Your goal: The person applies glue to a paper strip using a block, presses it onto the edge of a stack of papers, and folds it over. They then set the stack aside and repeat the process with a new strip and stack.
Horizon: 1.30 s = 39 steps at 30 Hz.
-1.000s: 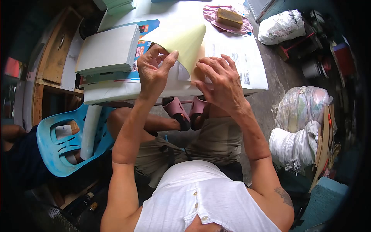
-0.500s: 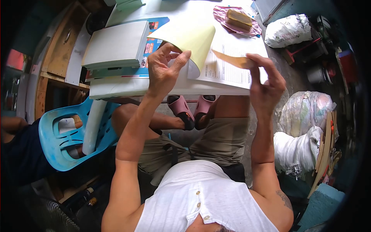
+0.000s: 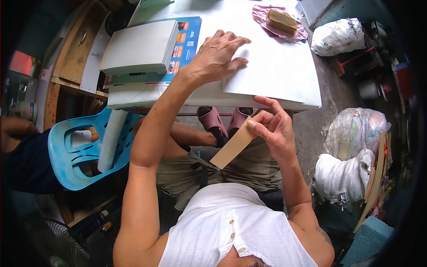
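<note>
Tan strip (image 3: 231, 144): 1 flat piece, held up above the lap (image 3: 260, 171), on the person's side of the bench (image 3: 149, 100).
Strip's long axis: slants from the right hand (image 3: 275, 127) down and leftward; lower end free.
Right hand: the nearer of 2; thumb and fingers pinched on the strip's upper end.
Left hand (image 3: 218, 55): well apart from the right, farther out over the bench; palm down, fingers loosely spread, no visible grip; whether it presses the sheet cannot be told.
White sheet (image 3: 273, 75): flat on the bench, beyond the strip; left hand over its left part.
Paper pile (image 3: 140, 46): left of the left hand, partly over a blue printed sheet (image 3: 192, 33).
Brown block (image 3: 281, 22): 1, on pink cloth (image 3: 263, 17), far right.
</note>
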Each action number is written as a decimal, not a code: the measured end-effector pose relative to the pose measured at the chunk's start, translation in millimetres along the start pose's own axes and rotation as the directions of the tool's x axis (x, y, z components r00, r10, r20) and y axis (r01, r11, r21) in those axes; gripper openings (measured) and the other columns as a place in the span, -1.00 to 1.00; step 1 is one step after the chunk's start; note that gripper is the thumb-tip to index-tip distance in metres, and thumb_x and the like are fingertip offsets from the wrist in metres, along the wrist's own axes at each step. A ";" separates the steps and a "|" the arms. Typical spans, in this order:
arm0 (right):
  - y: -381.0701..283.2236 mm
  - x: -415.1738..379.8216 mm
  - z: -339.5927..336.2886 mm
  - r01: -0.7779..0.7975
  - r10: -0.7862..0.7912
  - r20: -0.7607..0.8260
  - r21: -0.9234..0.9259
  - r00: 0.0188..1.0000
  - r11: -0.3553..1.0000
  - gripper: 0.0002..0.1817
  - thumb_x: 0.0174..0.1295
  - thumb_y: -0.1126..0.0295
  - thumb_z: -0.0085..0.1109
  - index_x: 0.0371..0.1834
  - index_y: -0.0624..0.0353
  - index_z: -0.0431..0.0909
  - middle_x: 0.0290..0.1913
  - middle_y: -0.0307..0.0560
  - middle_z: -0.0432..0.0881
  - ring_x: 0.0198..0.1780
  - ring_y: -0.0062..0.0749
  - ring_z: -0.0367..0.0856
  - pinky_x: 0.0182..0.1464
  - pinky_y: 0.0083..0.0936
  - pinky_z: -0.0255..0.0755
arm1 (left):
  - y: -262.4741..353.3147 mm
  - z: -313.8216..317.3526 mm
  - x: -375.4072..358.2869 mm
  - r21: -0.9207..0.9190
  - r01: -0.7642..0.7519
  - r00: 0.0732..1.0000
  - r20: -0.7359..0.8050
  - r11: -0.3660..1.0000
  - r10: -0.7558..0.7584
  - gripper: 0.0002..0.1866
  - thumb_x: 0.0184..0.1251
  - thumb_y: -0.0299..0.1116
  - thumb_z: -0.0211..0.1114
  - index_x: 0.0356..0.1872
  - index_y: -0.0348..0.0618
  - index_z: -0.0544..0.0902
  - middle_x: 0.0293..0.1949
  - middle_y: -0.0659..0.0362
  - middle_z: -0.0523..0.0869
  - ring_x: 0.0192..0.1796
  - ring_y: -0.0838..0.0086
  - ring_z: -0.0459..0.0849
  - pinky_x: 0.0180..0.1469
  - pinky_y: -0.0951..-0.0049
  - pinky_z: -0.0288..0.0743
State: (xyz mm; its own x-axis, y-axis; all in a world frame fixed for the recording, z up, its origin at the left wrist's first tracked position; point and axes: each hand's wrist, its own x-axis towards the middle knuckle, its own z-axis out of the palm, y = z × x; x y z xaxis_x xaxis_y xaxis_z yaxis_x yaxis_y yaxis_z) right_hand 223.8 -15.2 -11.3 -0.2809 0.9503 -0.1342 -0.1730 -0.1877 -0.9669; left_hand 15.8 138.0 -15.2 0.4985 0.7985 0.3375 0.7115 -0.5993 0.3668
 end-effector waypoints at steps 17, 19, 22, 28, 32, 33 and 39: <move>-29.9 23.3 -54.7 0.014 -0.010 0.027 -0.167 1.000 0.986 -0.19 0.29 0.59 0.37 0.52 0.62 0.12 -0.39 -0.06 0.67 -0.35 -0.52 0.66 -0.32 -0.61 0.52 | 69.5 -5.0 -110.2 0.102 0.177 0.955 -0.256 0.979 -0.147 -0.39 0.05 -0.20 0.65 0.15 -0.14 0.67 -0.12 0.13 0.61 -0.01 0.24 0.57 0.00 0.18 0.46; -31.1 22.9 -56.0 0.012 -0.004 0.050 -0.172 0.999 0.985 -0.19 0.29 0.59 0.35 0.54 0.60 0.11 -0.39 -0.06 0.67 -0.34 -0.51 0.67 -0.29 -0.60 0.54 | 66.8 0.4 -111.9 0.076 0.157 0.949 -0.286 0.985 -0.129 -0.43 0.05 -0.24 0.64 0.12 -0.14 0.69 -0.16 0.15 0.62 -0.03 0.25 0.58 -0.02 0.19 0.46; -33.2 22.5 -52.6 0.024 -0.019 0.022 -0.248 1.000 0.969 -0.28 0.31 0.60 0.33 0.50 0.52 0.22 -0.37 -0.06 0.69 -0.30 -0.48 0.71 -0.21 -0.59 0.60 | 68.4 1.3 -112.3 0.059 0.149 0.941 -0.314 0.987 -0.124 -0.46 0.05 -0.28 0.64 0.10 -0.14 0.70 -0.19 0.14 0.65 -0.05 0.24 0.60 -0.02 0.20 0.48; -60.5 1.4 -24.6 0.349 -0.421 -0.048 -0.477 0.906 0.806 -0.88 0.26 0.65 0.36 -0.19 0.25 0.76 -0.22 -0.16 0.81 -0.19 -0.54 0.74 -0.09 -0.56 0.64 | 91.8 -26.3 -92.8 -0.608 0.043 0.959 -0.198 0.793 -0.203 -0.43 0.37 -0.05 0.44 0.23 -0.23 0.61 0.03 0.01 0.73 0.17 0.19 0.68 0.16 0.22 0.60; -82.9 17.5 -18.3 0.753 -0.753 0.303 -0.548 0.584 0.364 -0.75 0.05 0.64 0.49 -0.22 0.10 0.80 -0.17 -0.11 0.80 -0.12 -0.32 0.71 -0.12 -0.40 0.61 | 104.6 -34.1 -57.2 -0.921 0.386 0.922 0.384 -0.056 0.046 -0.34 0.59 0.16 0.08 0.26 -0.33 0.53 0.00 -0.04 0.76 0.11 0.27 0.77 0.13 0.30 0.68; -86.4 20.4 -22.7 0.759 -0.768 0.292 -0.546 0.570 0.356 -0.76 0.05 0.62 0.51 -0.22 0.09 0.81 -0.15 -0.10 0.79 -0.10 -0.33 0.71 -0.11 -0.39 0.62 | 100.5 -30.6 -50.4 -0.860 0.483 0.873 0.458 -0.164 0.169 -0.43 0.60 0.08 0.15 0.20 -0.31 0.57 -0.05 -0.01 0.78 0.02 0.32 0.81 0.05 0.36 0.71; -101.4 28.4 -53.4 0.572 -0.574 0.070 -0.243 0.816 0.783 -0.80 0.27 0.49 0.45 -0.08 0.31 0.73 -0.09 -0.06 0.73 -0.09 -0.43 0.67 -0.07 -0.51 0.61 | 99.2 -46.9 -8.6 -0.899 0.426 0.901 0.432 0.103 0.039 -0.72 0.50 -0.20 0.41 -0.11 -0.23 0.64 -0.33 0.22 0.72 -0.39 0.66 0.67 -0.41 0.63 0.57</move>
State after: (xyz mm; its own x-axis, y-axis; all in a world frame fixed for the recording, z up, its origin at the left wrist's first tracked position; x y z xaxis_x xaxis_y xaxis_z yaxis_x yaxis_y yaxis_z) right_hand 283.8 44.1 71.4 -0.1956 0.8656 0.4610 -0.0666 0.4573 -0.8868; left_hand 58.8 69.1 58.9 0.6907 0.7210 -0.0561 -0.1594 0.2275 0.9606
